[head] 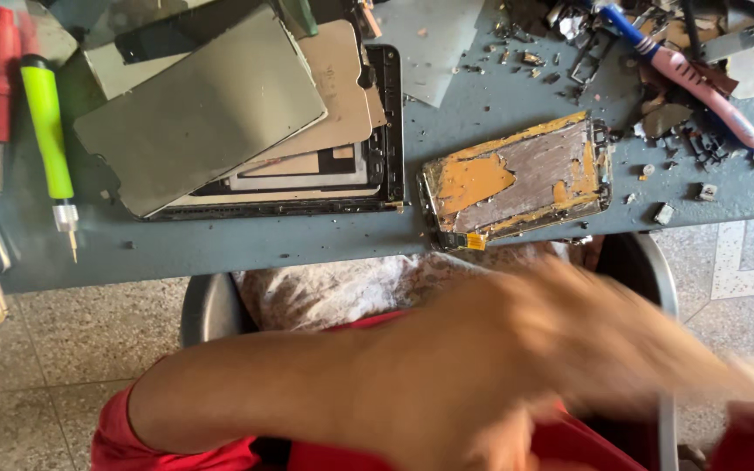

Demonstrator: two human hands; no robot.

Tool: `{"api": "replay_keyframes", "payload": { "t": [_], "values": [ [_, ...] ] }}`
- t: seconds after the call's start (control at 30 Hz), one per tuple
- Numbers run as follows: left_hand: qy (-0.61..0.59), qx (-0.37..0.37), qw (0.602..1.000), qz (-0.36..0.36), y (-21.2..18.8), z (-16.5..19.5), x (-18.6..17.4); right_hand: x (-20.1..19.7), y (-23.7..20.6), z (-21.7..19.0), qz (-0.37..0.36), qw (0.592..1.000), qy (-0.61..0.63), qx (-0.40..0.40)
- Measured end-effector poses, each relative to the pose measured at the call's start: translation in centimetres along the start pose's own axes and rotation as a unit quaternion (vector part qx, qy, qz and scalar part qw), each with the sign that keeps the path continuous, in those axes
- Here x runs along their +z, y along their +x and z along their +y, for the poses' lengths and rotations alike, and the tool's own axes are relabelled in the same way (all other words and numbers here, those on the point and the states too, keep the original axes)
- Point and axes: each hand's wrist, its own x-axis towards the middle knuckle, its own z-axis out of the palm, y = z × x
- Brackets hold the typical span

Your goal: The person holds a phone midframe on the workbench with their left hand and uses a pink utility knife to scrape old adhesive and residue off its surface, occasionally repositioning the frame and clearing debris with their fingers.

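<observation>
Below bench edge, blurred hand (569, 349) over lap; grip unreadable. Other hand out of view. Phone frame (517, 174) nearest.

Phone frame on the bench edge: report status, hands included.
Hand blurred below bench, grip unreadable. Phone frame untouched, orange residue. Panel stack left of it.

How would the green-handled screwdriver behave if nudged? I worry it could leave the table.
The green-handled screwdriver has a round handle, so it would probably roll. It lies near the table's front edge, so it might drop off. It looks stiff and light.
</observation>
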Motion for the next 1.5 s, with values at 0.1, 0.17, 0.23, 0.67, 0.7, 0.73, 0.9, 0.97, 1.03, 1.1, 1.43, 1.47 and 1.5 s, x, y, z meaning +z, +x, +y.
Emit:
{"api": "replay_keyframes", "payload": {
  "t": [0.1, 0.17, 0.23, 0.67, 0.7, 0.73, 0.9, 0.97, 1.03, 1.1, 1.43, 1.47, 1.5],
  "values": [
    [0.130, -0.044, 0.990, -0.028, -2.8, -2.6, 1.7, 0.8, 0.8, 0.1, -0.010, 1.000, -0.023, 0.000],
    [0.186, -0.068, 0.979, -0.046, -4.5, -4.1, 3.0, 1.9, 1.5, 0.2, -0.027, 0.998, -0.057, 0.000],
    [0.235, -0.082, 0.967, -0.061, -5.6, -5.1, 3.6, 3.4, 2.3, 0.4, -0.053, 0.988, -0.143, -0.011],
    [0.260, -0.105, 0.952, -0.127, -7.1, -6.8, 4.3, 8.1, 4.4, 1.4, -0.063, 0.835, -0.530, -0.134],
    [0.269, -0.103, 0.948, -0.135, -7.1, -6.8, 4.2, 8.0, 4.4, 1.6, -0.060, 0.835, -0.530, -0.133],
    [0.277, -0.101, 0.945, -0.143, -7.1, -6.7, 4.2, 7.9, 4.4, 1.7, -0.058, 0.839, -0.526, -0.129],
    [0.299, -0.093, 0.937, -0.157, -7.0, -6.7, 4.2, 7.7, 4.1, 1.7, -0.046, 0.845, -0.522, -0.111],
    [0.313, -0.088, 0.932, -0.160, -7.0, -6.8, 4.2, 7.7, 3.9, 1.6, -0.044, 0.838, -0.532, -0.108],
    [0.320, -0.085, 0.930, -0.161, -7.1, -6.8, 4.3, 7.7, 3.8, 1.5, -0.038, 0.830, -0.546, -0.103],
    [0.321, -0.086, 0.930, -0.160, -7.1, -6.9, 4.4, 7.8, 3.9, 1.4, -0.040, 0.827, -0.551, -0.103],
    [0.325, -0.079, 0.927, -0.170, -7.1, -6.7, 4.3, 8.2, 5.3, 0.7, -0.119, 0.818, -0.542, -0.152],
    [0.322, -0.082, 0.927, -0.173, -7.1, -6.6, 4.3, 8.1, 5.5, 0.7, -0.133, 0.812, -0.547, -0.155],
    [0.320, -0.084, 0.927, -0.175, -7.0, -6.6, 4.3, 8.0, 5.6, 0.6, -0.145, 0.808, -0.546, -0.165]
  ]
}}
